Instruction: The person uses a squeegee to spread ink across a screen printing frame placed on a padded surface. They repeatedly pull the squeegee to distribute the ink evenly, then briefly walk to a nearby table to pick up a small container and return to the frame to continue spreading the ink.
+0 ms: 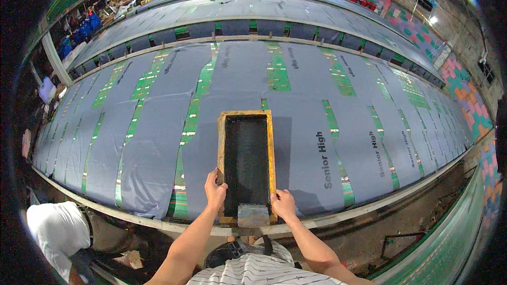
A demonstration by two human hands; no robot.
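Note:
A screen-printing frame [221, 142] with yellowed wooden sides and a black, ink-dark mesh sits over the grey-blue fabric in front of me. Its left side is gripped by my left hand [215, 191], fingers curled on the wood. My right hand [283, 203] closes around the opposite side, close to the near corner. A flat greyish plate [253, 215], perhaps a squeegee, rests at the near end of the frame between my hands. Dark lettering is printed on the fabric pieces [306, 148] to the right of the frame.
The long green table [179, 200] carries rows of cut fabric and has a pale front rail [369, 201]. More long covered tables [232, 8] run behind. At lower left stands a person in a white shirt [58, 227]. A green sheet [449, 237] slopes at lower right.

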